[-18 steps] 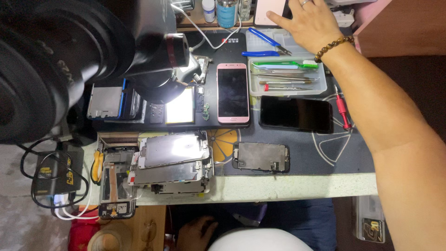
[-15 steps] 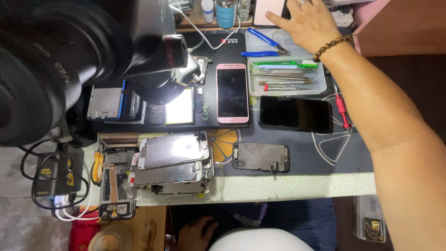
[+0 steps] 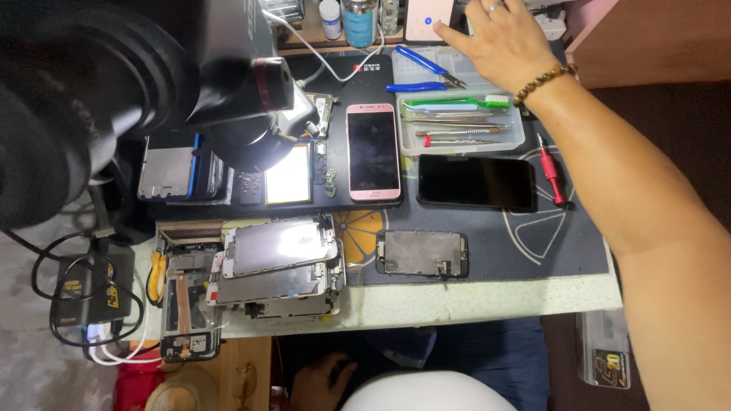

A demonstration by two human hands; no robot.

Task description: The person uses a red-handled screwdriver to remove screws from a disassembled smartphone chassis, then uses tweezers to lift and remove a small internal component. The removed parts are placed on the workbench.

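- Right hand (image 3: 506, 42) stretched out to the far edge of the bench, fingers spread and flat, gripping nothing; the forefinger tip sits on the lit screen of an upright phone (image 3: 428, 19), right by a blue dot on it.
- That phone stands at the very back of the bench, propped against the shelf, just above the blue-handled pliers (image 3: 422, 70).
- A bead bracelet (image 3: 544, 82) rings the wrist, and a ring shows on one finger.
- Directly under the wrist lies a clear tool tray (image 3: 512, 141) with tweezers and a green-handled brush (image 3: 457, 102) inside.
- Left hand (image 3: 320, 380) is down low near the lap, below the bench edge; it's dim there, fingers look loosely curled, and I can't tell whether it holds anything.
- Pink-framed smartphone (image 3: 373, 152) lies face up, screen dark, in the middle of the mat, just left of the tray.
- Black smartphone (image 3: 476, 183) lies sideways just below the tray, with a red screwdriver (image 3: 552, 171) near its right end.
- A bare display assembly (image 3: 421, 253) rests near the front edge of the dark work mat (image 3: 533, 251).
- To the left, a stack of stripped phone frames (image 3: 278, 266) overhangs the bench front.
- The black microscope body (image 3: 114, 84) fills the upper left, throwing light on a small bright panel (image 3: 288, 173) beneath it.
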